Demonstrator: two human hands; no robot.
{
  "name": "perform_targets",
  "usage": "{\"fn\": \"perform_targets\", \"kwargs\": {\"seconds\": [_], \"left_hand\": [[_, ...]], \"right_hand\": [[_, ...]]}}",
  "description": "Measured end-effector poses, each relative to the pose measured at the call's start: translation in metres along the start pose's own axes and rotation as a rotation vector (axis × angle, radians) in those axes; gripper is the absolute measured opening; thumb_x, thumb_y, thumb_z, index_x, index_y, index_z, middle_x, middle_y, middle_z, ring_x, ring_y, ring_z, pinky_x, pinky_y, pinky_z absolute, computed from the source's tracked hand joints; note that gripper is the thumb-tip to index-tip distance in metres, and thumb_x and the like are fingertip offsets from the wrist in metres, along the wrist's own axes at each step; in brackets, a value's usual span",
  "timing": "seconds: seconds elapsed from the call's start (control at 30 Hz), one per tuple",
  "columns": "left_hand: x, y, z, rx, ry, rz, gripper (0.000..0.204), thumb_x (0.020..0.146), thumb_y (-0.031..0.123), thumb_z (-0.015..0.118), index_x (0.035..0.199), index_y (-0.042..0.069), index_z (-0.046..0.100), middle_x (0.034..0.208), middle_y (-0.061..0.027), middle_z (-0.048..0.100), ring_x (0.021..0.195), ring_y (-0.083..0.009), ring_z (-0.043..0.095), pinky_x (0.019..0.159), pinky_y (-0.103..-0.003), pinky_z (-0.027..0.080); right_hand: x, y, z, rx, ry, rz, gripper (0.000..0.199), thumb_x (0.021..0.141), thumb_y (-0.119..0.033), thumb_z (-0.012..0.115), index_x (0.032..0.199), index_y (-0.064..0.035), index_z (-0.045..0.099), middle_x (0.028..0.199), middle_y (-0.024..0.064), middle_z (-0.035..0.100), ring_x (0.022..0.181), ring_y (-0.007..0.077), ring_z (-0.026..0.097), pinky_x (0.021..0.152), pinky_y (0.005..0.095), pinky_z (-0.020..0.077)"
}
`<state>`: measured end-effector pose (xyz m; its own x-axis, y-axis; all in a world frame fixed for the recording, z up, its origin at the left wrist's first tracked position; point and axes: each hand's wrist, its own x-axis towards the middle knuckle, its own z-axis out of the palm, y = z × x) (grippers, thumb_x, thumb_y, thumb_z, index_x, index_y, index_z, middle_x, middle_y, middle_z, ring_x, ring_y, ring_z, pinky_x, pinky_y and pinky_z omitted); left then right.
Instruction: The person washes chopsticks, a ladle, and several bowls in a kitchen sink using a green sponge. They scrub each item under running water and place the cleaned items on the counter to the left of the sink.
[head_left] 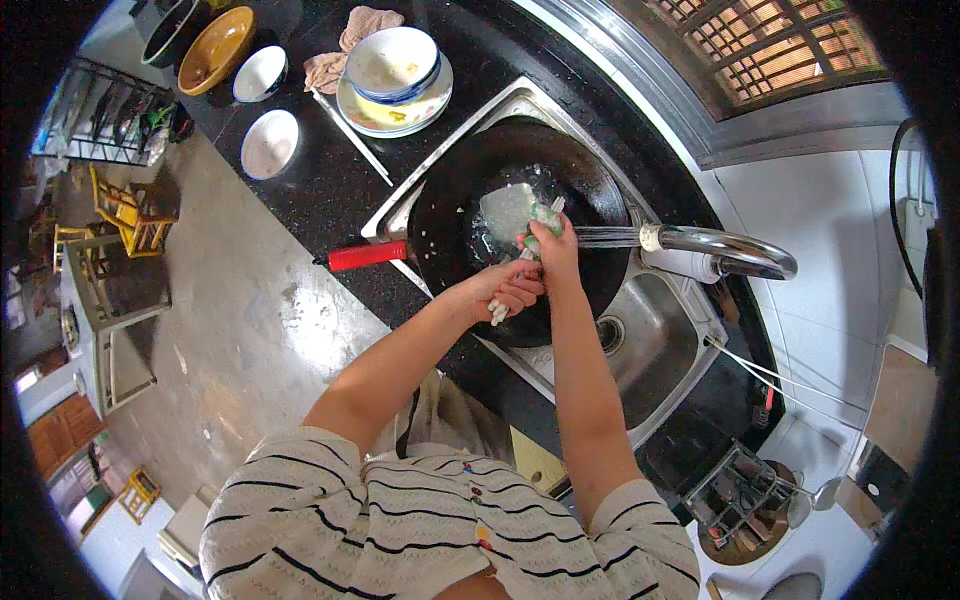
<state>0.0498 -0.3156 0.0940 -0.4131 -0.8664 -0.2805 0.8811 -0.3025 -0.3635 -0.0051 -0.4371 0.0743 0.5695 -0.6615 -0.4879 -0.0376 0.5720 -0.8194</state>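
Note:
My left hand is closed round a bundle of pale sticks that look like chopsticks, their near ends poking out below the fist. My right hand is closed round the far part of the same bundle, with a green-and-white cloth pressed against it. Both hands are over a large dark wok resting across the sink, its red handle pointing left. Cloudy water lies in the wok. From the faucet, water runs toward my right wrist.
Left of the sink, a bowl sits on a stacked plate, beside a brown cloth. Two white bowls and a brown basin stand on the black counter. A dark wire rack is at lower right.

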Motion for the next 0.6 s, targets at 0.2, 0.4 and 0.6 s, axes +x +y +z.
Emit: {"fn": "perform_targets", "kwargs": {"seconds": [0.2,0.4,0.6], "left_hand": [[-0.009,-0.020,0.016,0.310,0.206,0.063,0.022,0.092,0.022,0.047,0.076,0.011,0.037,0.059,0.0025,0.037,0.042,-0.0025,0.030,0.031,-0.015,0.027],[0.002,-0.002,-0.009,1.772,0.928,0.497,0.017,0.083,0.016,0.057,0.086,0.003,0.047,0.067,-0.0137,0.057,0.057,-0.0278,0.057,0.047,-0.039,0.045],[-0.005,-0.014,0.005,2.014,1.057,0.624,0.020,0.081,0.014,0.055,0.087,-0.004,0.049,0.074,-0.0256,0.059,0.072,-0.0411,0.060,0.062,-0.048,0.048]], "right_hand": [[0.053,-0.005,-0.022,0.075,0.154,-0.057,0.021,0.085,-0.005,0.057,0.100,-0.0015,0.043,0.079,0.0110,0.054,0.056,0.0225,0.055,0.044,0.0340,0.0437],[-0.014,0.008,0.030,-0.033,-0.117,-0.093,0.037,0.086,-0.006,0.056,0.115,-0.0052,0.033,0.101,0.0137,0.051,0.071,0.0220,0.061,0.060,0.0324,0.0524],[0.012,0.010,0.021,-0.257,0.142,-0.294,0.031,0.085,-0.003,0.056,0.110,-0.0022,0.038,0.089,0.0107,0.054,0.060,0.0171,0.058,0.056,0.0300,0.0471]]}}
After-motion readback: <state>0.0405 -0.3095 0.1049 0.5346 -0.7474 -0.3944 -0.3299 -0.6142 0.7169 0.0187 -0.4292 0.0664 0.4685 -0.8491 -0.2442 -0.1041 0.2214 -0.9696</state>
